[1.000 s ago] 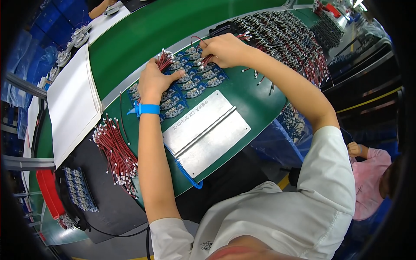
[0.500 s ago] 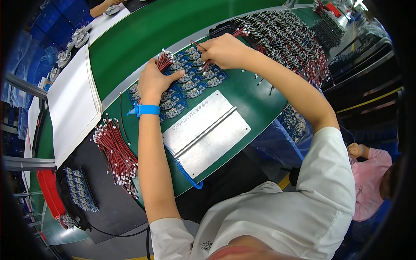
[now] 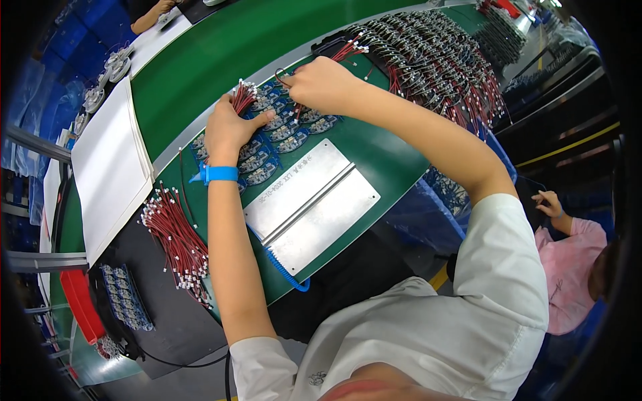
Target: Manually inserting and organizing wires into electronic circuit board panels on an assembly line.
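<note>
The left hand (image 3: 226, 130), arm stretching forward, is gripping a bundle of red wires (image 3: 242, 98) above the blue circuit boards (image 3: 274, 134) on the green table (image 3: 221, 53). The right hand (image 3: 319, 83), elbow bent, is pinching one wire over the boards.

I saw a green tabletop (image 3: 374, 167) with small blue circuit boards (image 3: 277, 134) laid in rows. The wire bundle (image 3: 242, 97) in my left hand (image 3: 224, 130) was red with white tips, like the loose pile of wires (image 3: 175, 240). My wristband (image 3: 217, 174) was bright blue, its coiled cord (image 3: 287, 271) blue too. The metal plate (image 3: 311, 204) was plain silver-grey, the paper stack (image 3: 110, 170) white, my shirt (image 3: 441, 334) white.
</note>
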Tool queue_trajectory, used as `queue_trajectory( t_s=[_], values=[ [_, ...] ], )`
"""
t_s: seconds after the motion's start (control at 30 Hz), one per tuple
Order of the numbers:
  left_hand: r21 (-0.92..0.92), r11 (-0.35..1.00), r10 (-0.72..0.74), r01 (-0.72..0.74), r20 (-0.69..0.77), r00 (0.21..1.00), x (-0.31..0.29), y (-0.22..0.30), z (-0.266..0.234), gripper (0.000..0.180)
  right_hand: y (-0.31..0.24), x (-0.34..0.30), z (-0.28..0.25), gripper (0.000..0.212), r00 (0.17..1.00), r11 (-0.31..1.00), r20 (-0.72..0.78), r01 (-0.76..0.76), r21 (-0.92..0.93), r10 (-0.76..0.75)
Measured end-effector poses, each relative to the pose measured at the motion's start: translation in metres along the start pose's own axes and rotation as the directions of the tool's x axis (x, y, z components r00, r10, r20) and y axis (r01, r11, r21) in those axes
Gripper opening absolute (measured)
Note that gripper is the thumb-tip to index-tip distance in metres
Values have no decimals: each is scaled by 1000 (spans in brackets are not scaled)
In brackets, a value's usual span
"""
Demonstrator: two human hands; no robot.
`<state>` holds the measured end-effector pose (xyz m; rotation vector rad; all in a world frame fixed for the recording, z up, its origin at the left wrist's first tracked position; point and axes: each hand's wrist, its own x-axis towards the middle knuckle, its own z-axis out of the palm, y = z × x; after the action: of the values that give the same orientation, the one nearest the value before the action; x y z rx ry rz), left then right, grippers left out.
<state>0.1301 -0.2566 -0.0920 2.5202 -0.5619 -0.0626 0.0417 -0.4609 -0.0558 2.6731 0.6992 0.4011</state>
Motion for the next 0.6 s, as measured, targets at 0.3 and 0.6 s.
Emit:
queue_trajectory(
  t_s=[0.3,0.6],
  values=[
    [-18,998,62,-63,-53,997,3,-6,3,80,9,-15,19,16,989,947,22,-149,284,148],
    [-16,999,47,-47,-21,999,-3,-3,-3,82,44,-24,16,16,847,867,-360,-209,452,392]
  ],
)
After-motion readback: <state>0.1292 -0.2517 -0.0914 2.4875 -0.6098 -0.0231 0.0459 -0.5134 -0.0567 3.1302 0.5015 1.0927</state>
